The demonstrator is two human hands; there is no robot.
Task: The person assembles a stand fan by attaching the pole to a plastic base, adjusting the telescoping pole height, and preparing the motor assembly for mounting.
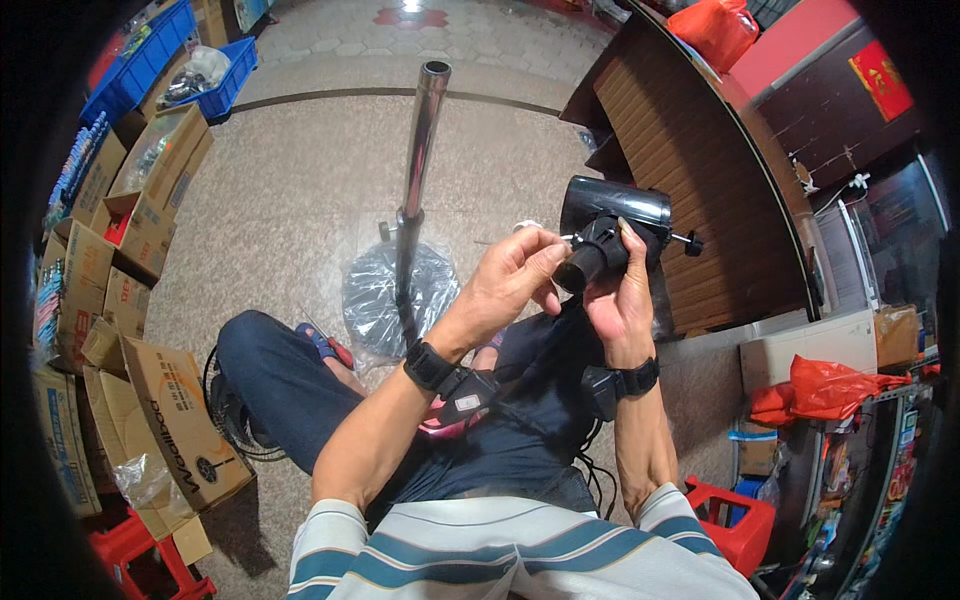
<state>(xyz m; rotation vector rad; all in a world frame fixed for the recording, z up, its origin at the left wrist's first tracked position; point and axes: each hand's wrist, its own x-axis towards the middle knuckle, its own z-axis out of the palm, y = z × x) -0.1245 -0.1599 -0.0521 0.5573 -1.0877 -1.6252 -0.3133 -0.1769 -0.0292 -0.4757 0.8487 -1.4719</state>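
Observation:
A black fan motor [612, 205] with a glossy cylindrical housing is held up above my right thigh. From its side a black knob [692, 243] sticks out, and a short black tube-shaped neck [578, 270] points down toward me. My right hand [622, 305] is wrapped round the neck bracket, thumb up along it. Beside the bracket, my left hand [515, 275] has thumb and forefinger pinched together near a small metal piece; what they hold is too small to make out. Ahead stands a chrome pole [425, 130], its round base [375, 295] covered in clear plastic.
Cardboard boxes [185, 425] and blue crates [145, 60] line the left. Red stools [735, 520] stand at both lower sides. A brown wooden counter [700, 160] stands at the right, with red plastic bags [835, 385] nearer. Black cable [235, 410] lies coiled by my left knee.

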